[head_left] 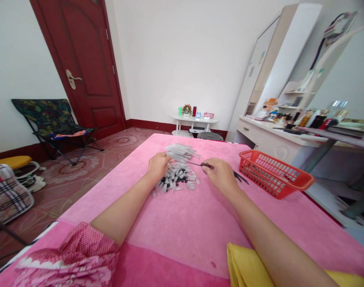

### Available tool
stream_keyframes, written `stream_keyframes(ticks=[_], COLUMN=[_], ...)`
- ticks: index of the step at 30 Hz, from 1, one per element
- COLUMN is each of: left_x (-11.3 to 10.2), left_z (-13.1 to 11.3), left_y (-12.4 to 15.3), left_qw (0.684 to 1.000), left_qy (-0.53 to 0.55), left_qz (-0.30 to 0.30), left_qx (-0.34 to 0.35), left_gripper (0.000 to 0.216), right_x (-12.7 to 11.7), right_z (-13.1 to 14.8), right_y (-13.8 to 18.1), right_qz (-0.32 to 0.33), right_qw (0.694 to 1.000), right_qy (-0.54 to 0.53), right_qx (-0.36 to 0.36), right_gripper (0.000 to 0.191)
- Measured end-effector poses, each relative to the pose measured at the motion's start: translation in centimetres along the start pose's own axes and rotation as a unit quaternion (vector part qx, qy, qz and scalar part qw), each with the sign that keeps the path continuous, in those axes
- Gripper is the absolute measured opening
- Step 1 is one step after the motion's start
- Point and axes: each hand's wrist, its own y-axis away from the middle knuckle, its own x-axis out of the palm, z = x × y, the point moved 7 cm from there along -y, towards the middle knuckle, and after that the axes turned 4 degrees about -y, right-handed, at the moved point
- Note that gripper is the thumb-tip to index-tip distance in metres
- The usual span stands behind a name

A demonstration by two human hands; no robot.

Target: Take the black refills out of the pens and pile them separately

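Note:
My left hand [160,164] is at the left side of a pile on the pink cloth. Its fingers are curled together, and what they pinch, if anything, is hidden. Clear whitish plastic tubes [182,151] lie stacked at the back of the pile. In front of them are many small translucent and black caps [178,177]. My right hand [220,175], to the right of the pile, is closed on a thin dark rod [194,164] that points left toward the tubes. Several black sticks [241,177] lie on the cloth just beyond my right hand.
A red plastic basket [274,173] stands at the table's right edge. Folded yellow cloth [247,267] lies under my right forearm. The pink cloth [187,223] covers the table. Past it are a dressing table [259,129], a low white stand [182,118] and a folding chair [50,119].

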Motion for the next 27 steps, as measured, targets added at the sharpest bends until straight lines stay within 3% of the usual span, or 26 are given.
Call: stream_keyframes(ticks=[4, 13, 27], left_x=[-0.6, 0.0, -0.3], left_z=[-1.3, -0.7, -1.8], left_y=[0.1, 0.2, 0.2], left_qw=[0.998, 0.994, 0.994], left_qy=[-0.054, -0.074, -0.069], left_qz=[0.025, 0.073, 0.085], left_qx=[0.02, -0.018, 0.007], left_gripper=[0.027, 0.034, 0.03], right_x=[-0.4, -0.8, -1.8], right_z=[1.5, 1.9, 2.5], right_y=[0.0, 0.0, -0.3], right_qz=[0.005, -0.004, 0.025], right_qw=[0.999, 0.999, 0.996], right_qy=[-0.032, -0.026, 0.058], right_qx=[-0.023, -0.038, -0.058], right_gripper=[0.016, 0.015, 0.018])
